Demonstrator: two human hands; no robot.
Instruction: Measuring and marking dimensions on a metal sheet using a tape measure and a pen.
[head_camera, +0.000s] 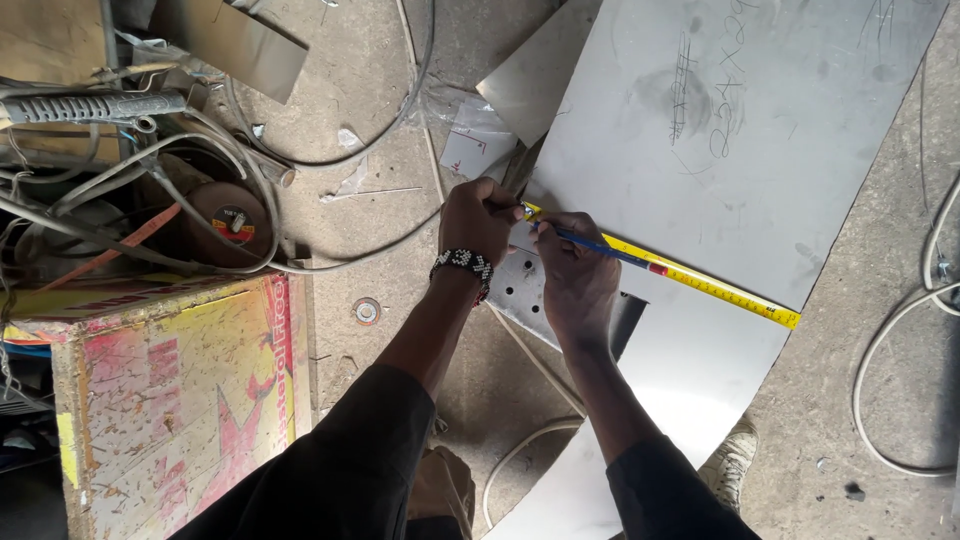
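Observation:
A large grey metal sheet (730, 140) lies on the concrete floor, with scribbled marks near its top. Along its lower edge runs a yellow measuring tape (720, 288). My left hand (478, 222), with a beaded band at the wrist, presses the tape's end down at the sheet's corner. My right hand (578, 272) grips a blue pencil (600, 246) with a red end, its tip at the tape close to the left hand. A small perforated metal piece (520, 285) lies under my hands.
A worn yellow and red box (180, 390) stands at the lower left. Tangled cables and a grinder disc (232, 222) lie at the upper left. A white cable (885, 360) loops at the right. My shoe (735, 462) is on another sheet (680, 380).

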